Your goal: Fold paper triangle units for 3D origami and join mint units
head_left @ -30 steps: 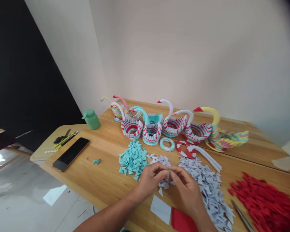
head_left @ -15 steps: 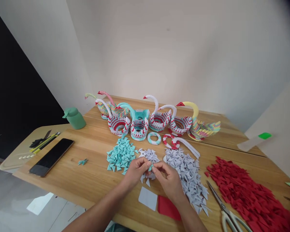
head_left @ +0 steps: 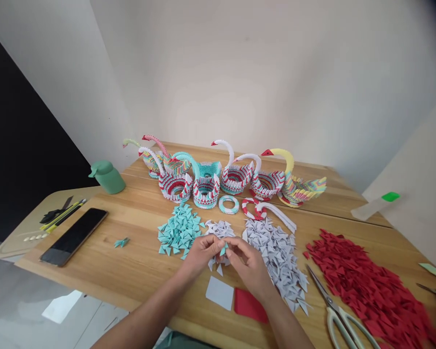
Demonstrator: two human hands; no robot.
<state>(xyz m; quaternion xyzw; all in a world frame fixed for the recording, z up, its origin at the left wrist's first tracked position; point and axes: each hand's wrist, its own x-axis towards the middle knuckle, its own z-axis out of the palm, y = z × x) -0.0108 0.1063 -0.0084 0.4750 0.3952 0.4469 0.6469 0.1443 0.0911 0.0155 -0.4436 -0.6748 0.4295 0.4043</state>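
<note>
Between the fingertips of both hands is a small teal folded paper piece (head_left: 224, 248). My left hand (head_left: 202, 250) pinches it from the left, and my right hand (head_left: 247, 261) closes on it from the right. Under and behind the fingers lies a small pile of white folded pieces (head_left: 220, 229), partly hidden. A teal pile (head_left: 179, 230) is left of my left hand. Beyond my right hand spreads a larger white pile (head_left: 276, 257). White paper (head_left: 220, 293) and red paper (head_left: 250, 305) lie flat near my wrists.
Several paper swans (head_left: 206, 191) stand at the back, with a teal-white ring (head_left: 228, 204) and a red-white ring (head_left: 250, 208) before them. Scissors (head_left: 330, 303) and a red pile (head_left: 366, 286) are right. A phone (head_left: 74, 236), small teal cluster (head_left: 121, 242) and green container (head_left: 108, 177) are left.
The view has shifted slightly, so the table items sit a little further left and higher. Both hands stay together, and the teal piece between the fingertips shows a little more.
</note>
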